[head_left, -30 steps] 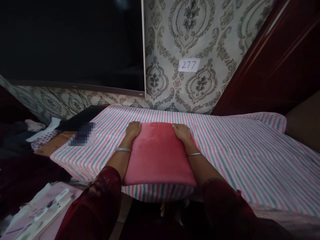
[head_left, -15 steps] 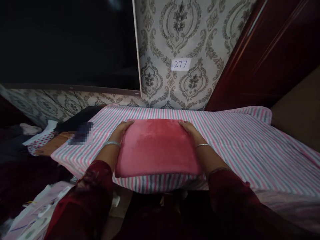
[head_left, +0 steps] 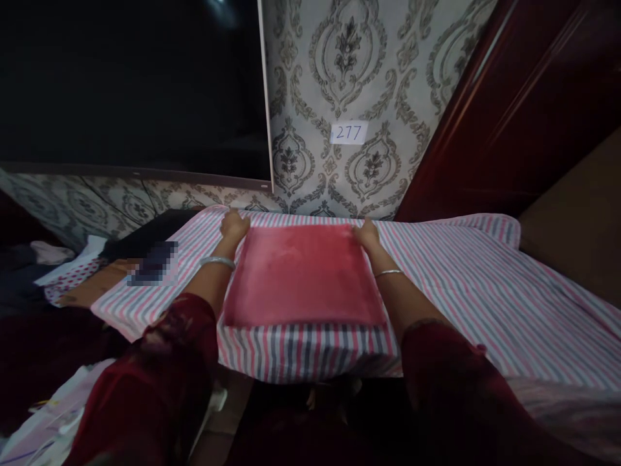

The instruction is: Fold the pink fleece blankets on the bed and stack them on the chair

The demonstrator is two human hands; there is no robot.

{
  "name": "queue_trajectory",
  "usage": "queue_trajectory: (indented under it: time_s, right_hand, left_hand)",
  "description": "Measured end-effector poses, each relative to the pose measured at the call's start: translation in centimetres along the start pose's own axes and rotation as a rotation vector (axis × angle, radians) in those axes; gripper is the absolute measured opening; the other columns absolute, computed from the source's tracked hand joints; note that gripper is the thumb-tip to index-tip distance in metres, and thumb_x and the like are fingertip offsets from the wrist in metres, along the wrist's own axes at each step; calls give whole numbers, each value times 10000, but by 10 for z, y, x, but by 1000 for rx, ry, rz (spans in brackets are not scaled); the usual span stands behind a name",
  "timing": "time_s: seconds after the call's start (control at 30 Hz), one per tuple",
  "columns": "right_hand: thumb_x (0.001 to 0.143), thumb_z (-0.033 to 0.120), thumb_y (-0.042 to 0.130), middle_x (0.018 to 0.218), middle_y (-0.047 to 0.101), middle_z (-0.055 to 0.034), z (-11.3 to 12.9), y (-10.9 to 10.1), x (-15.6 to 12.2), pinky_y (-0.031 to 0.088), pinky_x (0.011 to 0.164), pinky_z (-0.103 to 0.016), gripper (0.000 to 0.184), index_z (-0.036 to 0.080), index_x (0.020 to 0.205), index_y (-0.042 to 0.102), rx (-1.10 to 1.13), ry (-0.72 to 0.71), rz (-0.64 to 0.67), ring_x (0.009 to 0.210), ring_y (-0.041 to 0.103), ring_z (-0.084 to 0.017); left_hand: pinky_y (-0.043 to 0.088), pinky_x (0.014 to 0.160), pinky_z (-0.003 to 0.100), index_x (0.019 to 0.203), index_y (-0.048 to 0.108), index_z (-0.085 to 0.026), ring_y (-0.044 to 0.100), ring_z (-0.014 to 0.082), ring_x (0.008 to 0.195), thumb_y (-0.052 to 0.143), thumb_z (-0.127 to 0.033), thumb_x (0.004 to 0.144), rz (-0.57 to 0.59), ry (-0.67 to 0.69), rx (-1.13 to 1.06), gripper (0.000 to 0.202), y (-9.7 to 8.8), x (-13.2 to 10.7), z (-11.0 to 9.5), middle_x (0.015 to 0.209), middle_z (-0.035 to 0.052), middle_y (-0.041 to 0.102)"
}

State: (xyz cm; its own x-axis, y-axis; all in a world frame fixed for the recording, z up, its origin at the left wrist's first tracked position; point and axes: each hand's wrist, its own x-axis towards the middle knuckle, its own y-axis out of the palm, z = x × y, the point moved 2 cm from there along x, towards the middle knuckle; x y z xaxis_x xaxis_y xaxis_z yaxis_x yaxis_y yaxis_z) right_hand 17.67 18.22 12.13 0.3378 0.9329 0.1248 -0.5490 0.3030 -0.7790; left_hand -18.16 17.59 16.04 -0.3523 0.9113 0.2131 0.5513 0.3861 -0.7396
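A square, pink-red plush cloth (head_left: 305, 275) with a velvety surface, perhaps folded, is over the striped tablecloth (head_left: 475, 298) in front of me. At its far left corner, my left hand (head_left: 235, 225) has its fingers curled, closed on the edge. The far right corner is held by my right hand (head_left: 367, 234), also closed, with the thumb side up. Both arms reach forward along the sides of the cloth. The undersides of my fingers are hidden.
A large dark television (head_left: 136, 84) hangs at the left on patterned wallpaper (head_left: 347, 65). A paper marked 277 (head_left: 348, 133) is on the wall. At the right stands a dark red glossy panel (head_left: 480, 123). A blurred-out dark item (head_left: 152, 262) lies left on the table.
Both hands have moved farther away toward the wall, and their fingers are more curled. The plush cloth has shifted away too, so more striped tablecloth shows in front of it.
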Motion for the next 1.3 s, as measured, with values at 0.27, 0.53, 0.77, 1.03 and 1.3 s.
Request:
queue_trajectory:
  time_s: [0.27,0.53,0.77,1.03,1.3]
  right_hand:
    - [1045,534,339,1650,340,-103,20,54,-84,194,1193,-609,581,282,1560,431,-359,-360,114,1510,254,-386]
    - [1041,586,304,1674,293,-95,0,71,-93,139,1207,-593,627,295,1593,371,-388,-329,148,1540,188,-368]
    - [1041,585,314,1673,296,-92,2,71,-92,160,1207,-587,621,305,1591,370,-381,-339,149,1541,192,-358]
    - [1037,471,418,1658,317,-127,-31,34,-99,323,1165,-535,574,250,1566,410,-316,-284,164,1498,316,-335]
    - [988,379,518,1475,564,-145,-78,20,-108,428,1099,-362,625,145,1553,392,24,-134,156,1334,553,-270]
  left_hand:
    - [89,1235,625,1547,424,-206,142,385,1567,437,-549,978,241,379,462,664,68,-87,-2,1674,172,277]
    - [126,1202,672,1611,302,-236,132,407,1565,321,-612,994,305,385,598,723,83,-90,22,1693,188,205]
    - [166,1196,672,1605,318,-221,167,409,1557,342,-586,999,282,399,598,707,79,-91,18,1685,205,215]
    - [228,1218,601,1554,415,-164,202,373,1557,454,-490,971,288,307,437,669,44,-77,40,1685,199,219]
    - [472,1099,491,1506,465,-99,608,361,1283,673,-419,835,215,-130,-281,772,18,-75,95,1442,226,584]
